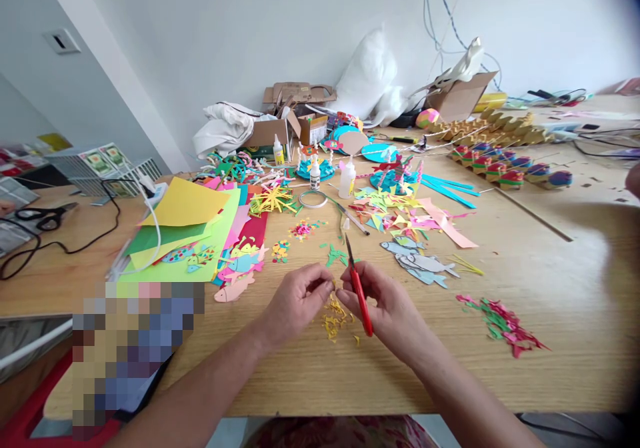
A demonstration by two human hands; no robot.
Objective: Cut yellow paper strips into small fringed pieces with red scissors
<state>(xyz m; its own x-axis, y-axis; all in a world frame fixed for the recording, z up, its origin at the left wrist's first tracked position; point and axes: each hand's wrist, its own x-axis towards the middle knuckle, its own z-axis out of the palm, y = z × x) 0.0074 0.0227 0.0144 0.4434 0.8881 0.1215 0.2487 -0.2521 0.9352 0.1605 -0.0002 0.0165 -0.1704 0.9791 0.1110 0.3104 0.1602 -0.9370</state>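
Note:
My right hand (387, 305) holds red-handled scissors (361, 301), blades pointing away from me, while its thumb and fingertips reach toward my left hand. Thumb and fingers of my left hand (303, 298) are pinched together; whatever lies between them is too small to make out. The two hands nearly meet over a scatter of yellow paper snippets (334, 321) on the table. Just beyond the scissor tips lie green paper pieces (337, 256). Grey and blue paper fish (423, 265) are to the right, and pink and blue ones (237, 281) to the left.
Coloured paper sheets (185, 201) are stacked at left. Glue bottles (347, 180), a tape ring (313, 199) and a pen (355, 218) stand or lie ahead. Red and green scraps (505, 325) lie at right. Black scissors (45, 217) rest at far left.

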